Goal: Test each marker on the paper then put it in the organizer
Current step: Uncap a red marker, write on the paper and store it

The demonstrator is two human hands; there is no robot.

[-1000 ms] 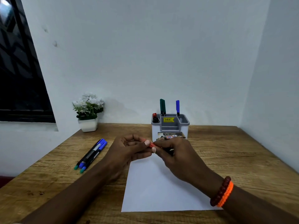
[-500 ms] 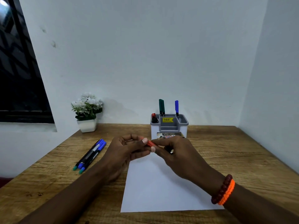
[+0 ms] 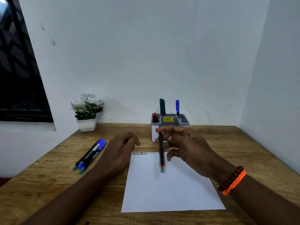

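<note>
Over paper (image 3: 170, 192) | right hand (image 3: 186, 143) pinches marker (image 3: 161, 153) upright | left hand (image 3: 121, 146) curled

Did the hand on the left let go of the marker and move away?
Yes. The left hand has pulled leftward, toward the markers on the table and away from the organizer; only the right hand holds the marker.

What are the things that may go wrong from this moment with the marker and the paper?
The right hand holds the marker loosely at its top end, and it is blurred, so it may slip onto the paper. Nothing holds the paper, so it may slide during the test. The left hand may have the cap; I cannot tell.
</note>
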